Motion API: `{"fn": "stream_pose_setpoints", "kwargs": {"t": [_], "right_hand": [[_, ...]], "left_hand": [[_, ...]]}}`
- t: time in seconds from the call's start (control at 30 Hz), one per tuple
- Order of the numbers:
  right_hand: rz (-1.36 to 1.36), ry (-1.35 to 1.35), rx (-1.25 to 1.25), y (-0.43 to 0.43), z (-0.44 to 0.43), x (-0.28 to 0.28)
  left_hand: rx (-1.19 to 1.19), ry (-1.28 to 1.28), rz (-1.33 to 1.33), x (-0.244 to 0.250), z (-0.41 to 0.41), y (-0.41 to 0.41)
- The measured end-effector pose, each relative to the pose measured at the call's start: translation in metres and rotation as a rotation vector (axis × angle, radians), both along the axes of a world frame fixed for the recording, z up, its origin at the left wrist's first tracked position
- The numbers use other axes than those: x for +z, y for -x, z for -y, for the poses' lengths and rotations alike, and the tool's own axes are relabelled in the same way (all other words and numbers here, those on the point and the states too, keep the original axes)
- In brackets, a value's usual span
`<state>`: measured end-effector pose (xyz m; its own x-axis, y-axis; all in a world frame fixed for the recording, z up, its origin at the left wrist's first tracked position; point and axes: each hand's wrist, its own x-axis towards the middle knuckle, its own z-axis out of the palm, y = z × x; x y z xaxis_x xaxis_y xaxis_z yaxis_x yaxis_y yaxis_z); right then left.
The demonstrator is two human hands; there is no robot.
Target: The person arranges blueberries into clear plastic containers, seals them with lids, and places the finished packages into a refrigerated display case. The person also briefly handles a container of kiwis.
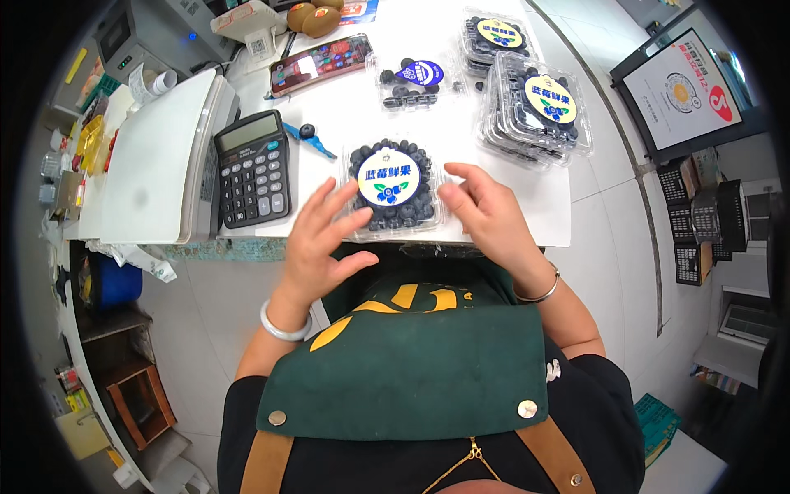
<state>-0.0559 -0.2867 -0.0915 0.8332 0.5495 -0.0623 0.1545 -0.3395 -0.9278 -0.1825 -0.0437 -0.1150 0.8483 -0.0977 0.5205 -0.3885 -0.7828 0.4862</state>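
A clear plastic clamshell of blueberries [404, 213] with a round pale-yellow label lies on the white tabletop, near its front edge. My left hand [322, 238] hovers at its left side, fingers spread and partly in front of the box; whether a fingertip touches it is unclear. At the right side is my right hand [487, 210], thumb and forefinger slightly parted, nothing held. Behind stands a clamshell with a purple label [407, 80], holding only a few berries. Stacked blueberry clamshells [534, 111] sit at the right, with more labelled boxes [498, 40] behind them.
Left of the box lie a black calculator [253, 170], a blue strip [318, 145] and a loose blueberry [307, 131]. A white flat-topped device [160, 160] stands further left. Behind are a smartphone [321, 65] and kiwifruit [320, 21]. A framed sign [682, 89] stands beyond the right edge.
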Motion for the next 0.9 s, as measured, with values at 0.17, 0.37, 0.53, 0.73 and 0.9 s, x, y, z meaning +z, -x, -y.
{"fn": "stream_pose_setpoints", "kwargs": {"t": [0.17,0.37,0.53,0.73,0.9], "right_hand": [[-0.032,0.128,0.088,-0.002,-0.007,0.002],[-0.180,-0.079,0.090,0.005,0.003,0.012],[-0.167,-0.437,0.048,0.000,0.041,0.067],[-0.096,-0.515,-0.215,-0.078,0.086,0.085],[0.009,-0.397,-0.254,-0.113,0.102,0.050]], "left_hand": [[0.059,-0.031,0.142,-0.026,0.010,0.004],[0.042,0.074,0.118,-0.027,0.012,0.008],[-0.085,0.030,0.354,0.031,0.035,-0.027],[-0.240,0.180,0.296,0.081,0.095,-0.139],[-0.206,0.174,0.151,0.060,0.099,-0.157]]}}
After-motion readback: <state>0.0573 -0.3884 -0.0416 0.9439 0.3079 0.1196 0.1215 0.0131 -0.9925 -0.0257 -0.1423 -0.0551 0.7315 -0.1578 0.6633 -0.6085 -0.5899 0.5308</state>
